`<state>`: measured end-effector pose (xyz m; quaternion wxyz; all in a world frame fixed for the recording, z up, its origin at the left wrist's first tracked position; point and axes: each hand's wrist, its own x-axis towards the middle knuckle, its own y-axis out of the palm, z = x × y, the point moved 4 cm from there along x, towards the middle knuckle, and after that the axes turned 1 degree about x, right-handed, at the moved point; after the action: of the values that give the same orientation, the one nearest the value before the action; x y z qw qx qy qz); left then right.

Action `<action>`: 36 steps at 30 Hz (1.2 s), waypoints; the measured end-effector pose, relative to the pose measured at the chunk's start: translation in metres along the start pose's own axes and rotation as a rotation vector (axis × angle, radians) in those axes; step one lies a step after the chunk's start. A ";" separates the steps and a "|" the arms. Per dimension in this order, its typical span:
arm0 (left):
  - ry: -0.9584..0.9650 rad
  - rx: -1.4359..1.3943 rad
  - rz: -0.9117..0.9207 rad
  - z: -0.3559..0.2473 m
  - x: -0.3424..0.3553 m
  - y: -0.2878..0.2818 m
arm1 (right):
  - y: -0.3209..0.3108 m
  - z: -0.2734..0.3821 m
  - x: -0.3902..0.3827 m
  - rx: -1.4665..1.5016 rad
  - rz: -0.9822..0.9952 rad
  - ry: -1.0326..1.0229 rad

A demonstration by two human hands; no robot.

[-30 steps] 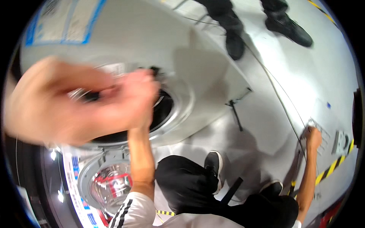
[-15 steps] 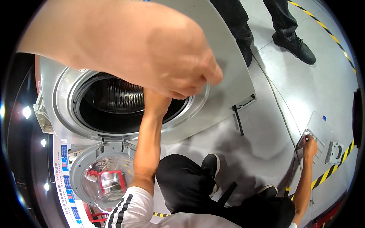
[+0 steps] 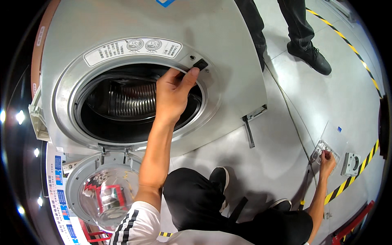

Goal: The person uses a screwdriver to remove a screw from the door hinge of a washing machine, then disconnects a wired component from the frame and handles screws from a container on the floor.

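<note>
A silver front-loading washing machine (image 3: pixel 232 90) fills the left, its dark drum (image 3: pixel 132 100) showing through the round opening. My left hand (image 3: pixel 173 96) grips the opening's rim at its right side, thumb in front beside the black door lock (image 3: pixel 200 64). Its other fingers are partly hidden inside the rim. Below the opening, the round glass door (image 3: pixel 108 194) hangs swung out on its hinge. Far to the right, my right hand (image 3: pixel 327 162) reaches down to a clear plastic case (image 3: pixel 319 148) on the floor. Its fingertips are pinched together over small parts; what they hold is too small to make out.
Beside the case lies a grey-white device (image 3: pixel 350 164), near yellow-black floor tape (image 3: pixel 345 187). A cable (image 3: pixel 292 110) crosses the grey floor. Another person's black shoe (image 3: pixel 310 57) stands at the upper right. A black strip (image 3: pixel 248 132) sticks out from the machine's corner.
Another person's arm and fist, which covered the upper left, are gone, uncovering the door lock and label. My left hand now shows at the rim. My right hand stays at the case.
</note>
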<state>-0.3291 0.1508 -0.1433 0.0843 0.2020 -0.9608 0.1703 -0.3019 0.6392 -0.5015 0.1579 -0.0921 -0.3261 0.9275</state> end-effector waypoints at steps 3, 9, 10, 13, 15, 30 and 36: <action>0.032 -0.011 0.029 0.001 0.001 -0.004 | 0.005 -0.005 -0.003 0.088 -0.010 0.042; 0.026 0.022 0.028 -0.001 0.005 -0.012 | 0.020 0.002 -0.016 0.375 -0.032 0.018; 0.036 -0.001 0.056 -0.005 0.005 -0.005 | 0.019 -0.003 -0.017 0.385 -0.032 0.037; 0.054 0.134 -0.027 -0.015 0.006 0.009 | 0.003 -0.009 -0.018 0.319 -0.091 0.034; -0.094 0.306 -0.082 -0.004 0.002 0.004 | 0.001 -0.012 -0.029 0.280 -0.153 0.093; 0.066 0.005 0.017 0.022 0.028 -0.046 | 0.034 0.034 -0.085 1.113 -0.044 0.593; 0.092 -0.014 0.069 0.030 0.036 -0.057 | 0.029 0.041 -0.085 1.275 -0.019 0.548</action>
<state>-0.3403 0.0777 -0.1459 0.1239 0.1599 -0.9634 0.1757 -0.2405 0.5638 -0.4825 0.2661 -0.2095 0.3332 0.8799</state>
